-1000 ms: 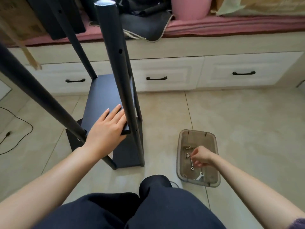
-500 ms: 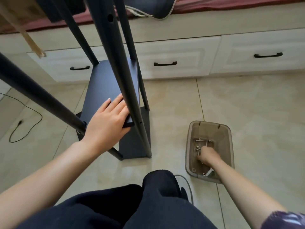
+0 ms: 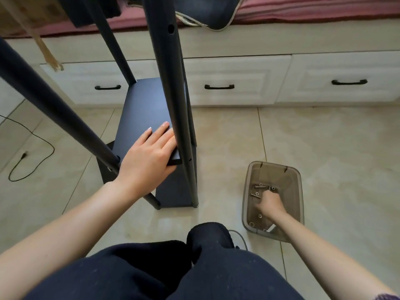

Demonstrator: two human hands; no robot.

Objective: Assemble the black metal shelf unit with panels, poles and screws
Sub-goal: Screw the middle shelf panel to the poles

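Slippage worries me: my left grip [image 3: 149,156] lies flat, fingers straight, steadying the loose black panel [image 3: 145,118] against the pole [image 3: 173,100] beside it. My right grip [image 3: 269,203] curls among the screws [image 3: 258,187] inside the plastic bin [image 3: 296,191]; whether it pinches one I cannot tell, and a fumble could tilt the panel.

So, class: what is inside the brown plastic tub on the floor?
The tub holds several loose silver screws and small round fittings, and the right hand reaches in among them. Whatever lies beneath that hand is covered, so whether it grips a screw cannot be seen.
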